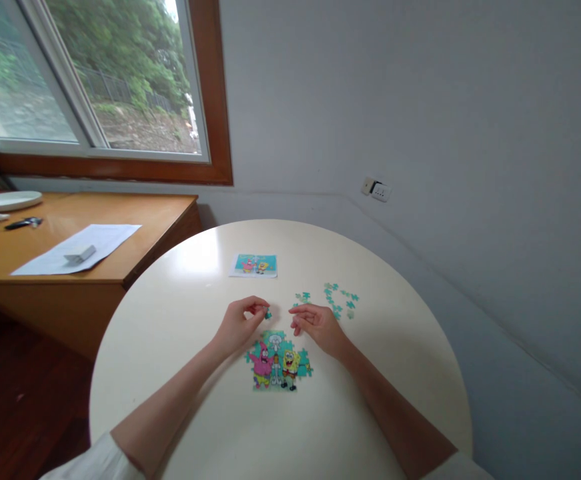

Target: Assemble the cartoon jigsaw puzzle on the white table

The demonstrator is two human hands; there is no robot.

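Between the thumb and fingertips of my left hand (243,325) is a small teal puzzle piece (269,314), held just above the table. My right hand (320,325) hovers to the right of it with fingers apart and nothing visible in them. Below both hands lies a partly joined jigsaw puzzle (276,363) showing a pink starfish, a tall pale figure and a yellow sponge on teal. Several loose puzzle pieces (337,301) are scattered beyond my right hand, some partly hidden by its fingers.
A small picture card (255,265) with the same cartoon lies farther back on the round white table (180,320). To the left stands a wooden desk (165,207) with a paper sheet (45,257), a small box (80,253) and a white plate (7,200). A wall socket (381,193) is behind.
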